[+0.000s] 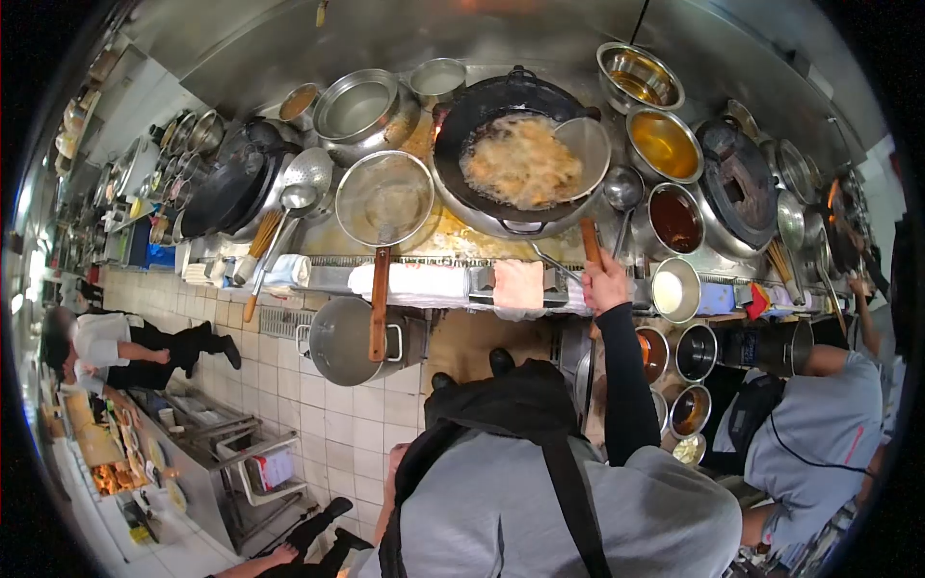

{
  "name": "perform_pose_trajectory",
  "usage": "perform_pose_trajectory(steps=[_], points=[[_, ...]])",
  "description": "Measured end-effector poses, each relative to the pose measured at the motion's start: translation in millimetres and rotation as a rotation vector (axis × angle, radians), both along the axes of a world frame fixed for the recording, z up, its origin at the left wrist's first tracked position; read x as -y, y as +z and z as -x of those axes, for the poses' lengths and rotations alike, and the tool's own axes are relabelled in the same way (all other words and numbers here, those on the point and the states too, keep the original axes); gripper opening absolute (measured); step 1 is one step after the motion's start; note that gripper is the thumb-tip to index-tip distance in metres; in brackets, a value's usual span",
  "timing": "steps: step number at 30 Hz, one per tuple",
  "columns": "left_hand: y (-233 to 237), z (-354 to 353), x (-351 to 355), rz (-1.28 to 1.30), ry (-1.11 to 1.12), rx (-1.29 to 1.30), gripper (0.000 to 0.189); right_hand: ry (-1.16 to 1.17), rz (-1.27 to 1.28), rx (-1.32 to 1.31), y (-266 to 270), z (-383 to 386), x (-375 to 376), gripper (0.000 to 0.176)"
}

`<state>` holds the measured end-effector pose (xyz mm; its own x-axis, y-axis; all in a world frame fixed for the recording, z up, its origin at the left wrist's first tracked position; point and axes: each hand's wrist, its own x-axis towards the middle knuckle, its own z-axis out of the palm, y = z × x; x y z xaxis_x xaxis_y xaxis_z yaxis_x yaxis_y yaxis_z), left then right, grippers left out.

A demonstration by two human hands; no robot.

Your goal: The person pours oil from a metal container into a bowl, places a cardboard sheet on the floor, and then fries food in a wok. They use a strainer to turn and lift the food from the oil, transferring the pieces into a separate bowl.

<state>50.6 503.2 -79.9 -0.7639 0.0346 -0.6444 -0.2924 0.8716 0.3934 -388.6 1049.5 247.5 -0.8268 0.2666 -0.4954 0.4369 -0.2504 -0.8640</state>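
Observation:
My right hand (607, 284) is closed around the wooden handle of a mesh skimmer (590, 154). The skimmer's round head rests in the right side of a black wok (472, 108), where battered pieces of food (520, 159) bubble in frothing oil. Down beside my body, my left hand (396, 460) shows only in part, with its fingers hidden. A second mesh strainer (385, 197) with a wooden handle lies across the stove edge, left of the wok. A ladle (623, 191) leans just right of the skimmer.
Metal bowls of amber liquid (665, 143) and dark red sauce (674, 220) stand right of the wok. A large pot (349, 347) sits below the stove edge. A co-worker in grey (819, 414) stands at my right; other people are at the left.

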Motion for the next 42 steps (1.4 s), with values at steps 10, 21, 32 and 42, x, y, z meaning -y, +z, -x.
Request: perform_pose_trajectory(steps=[10, 21, 32, 42], points=[[-1, 3, -1, -0.026, 0.045, 0.019, 0.032, 0.268, 0.446, 0.125, 9, -21, -37, 0.040], [-8, 10, 10, -0.050, 0.044, -0.064, 0.031, 0.229, 0.173, 0.066, 26, -50, -21, 0.056], [-4, 1, 21, 0.033, -0.251, -0.143, 0.036, 0.100, -0.526, -0.450, -46, 37, -15, 0.054], [19, -8, -4, -0.106, 0.551, 0.096, 0.035, 0.005, -0.837, -0.411, -15, 35, -5, 0.050]])
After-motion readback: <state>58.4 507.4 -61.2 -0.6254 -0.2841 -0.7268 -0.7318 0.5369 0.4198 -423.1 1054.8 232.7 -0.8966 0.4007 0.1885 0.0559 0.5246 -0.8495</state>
